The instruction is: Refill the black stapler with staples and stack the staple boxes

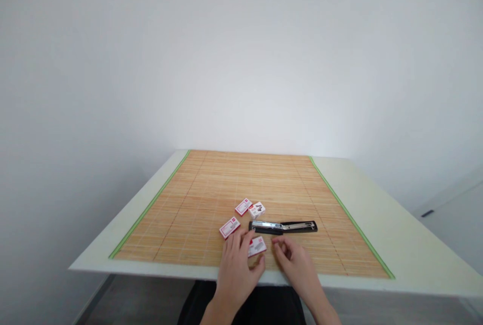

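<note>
1. White wall (241, 63) fills the upper frame; below, we see a bamboo mat (256, 174) on a white table (381, 209).
2. Black stapler (283, 227) lies unfolded, lower centre.
3. Left hand (237, 259) arches, fingers spread, over a red-and-white staple box (258, 246); whether gripping, we cannot tell.
4. Right hand (298, 262), lower centre: fingers curled, contents unclear.
5. Three similar boxes (230, 227) lie left of and above the stapler.

Long black-silver metal stapler (282, 228) is blocking centre; flat red-white cardboard boxes (230, 227) are crowding left; green-edged bamboo mat (260, 174) is lying open beyond.
</note>
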A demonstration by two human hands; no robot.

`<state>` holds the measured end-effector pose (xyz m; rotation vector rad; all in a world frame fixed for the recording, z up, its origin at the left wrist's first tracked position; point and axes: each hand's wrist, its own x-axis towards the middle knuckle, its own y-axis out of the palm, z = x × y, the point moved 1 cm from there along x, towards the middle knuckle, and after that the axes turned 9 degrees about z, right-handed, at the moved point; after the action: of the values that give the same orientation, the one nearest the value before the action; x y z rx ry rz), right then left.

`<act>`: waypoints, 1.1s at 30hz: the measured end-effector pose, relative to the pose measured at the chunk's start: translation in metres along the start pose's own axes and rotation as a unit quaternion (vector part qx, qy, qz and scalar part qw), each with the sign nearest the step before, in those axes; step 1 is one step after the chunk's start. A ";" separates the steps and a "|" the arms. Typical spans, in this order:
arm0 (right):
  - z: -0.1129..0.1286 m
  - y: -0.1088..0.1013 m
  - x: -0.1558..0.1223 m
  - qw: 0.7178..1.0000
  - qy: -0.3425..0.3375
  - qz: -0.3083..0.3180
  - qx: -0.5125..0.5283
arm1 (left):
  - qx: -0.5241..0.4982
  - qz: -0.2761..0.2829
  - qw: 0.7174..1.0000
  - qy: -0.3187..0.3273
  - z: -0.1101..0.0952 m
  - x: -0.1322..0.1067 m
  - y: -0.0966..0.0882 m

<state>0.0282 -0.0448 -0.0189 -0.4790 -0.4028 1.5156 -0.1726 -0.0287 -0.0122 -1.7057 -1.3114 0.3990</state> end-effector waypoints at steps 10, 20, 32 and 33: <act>0.013 0.003 -0.013 0.922 0.132 0.183 0.315 | -0.031 0.134 0.990 0.039 0.003 0.014 -0.022; 0.000 -0.040 -0.028 0.960 0.138 0.089 0.227 | -0.061 0.144 0.985 0.068 0.004 0.020 -0.010; 0.012 -0.029 -0.007 0.984 -0.025 0.114 -0.135 | -0.101 0.169 0.979 0.057 0.028 0.021 -0.023; 0.009 -0.031 -0.007 0.984 -0.024 0.115 -0.136 | -0.102 0.169 0.979 0.057 0.028 0.021 -0.023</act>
<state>0.0493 -0.0509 0.0053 -0.7231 -0.6136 1.7071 -0.1979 0.0027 -0.0030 -2.1024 -1.0079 0.3625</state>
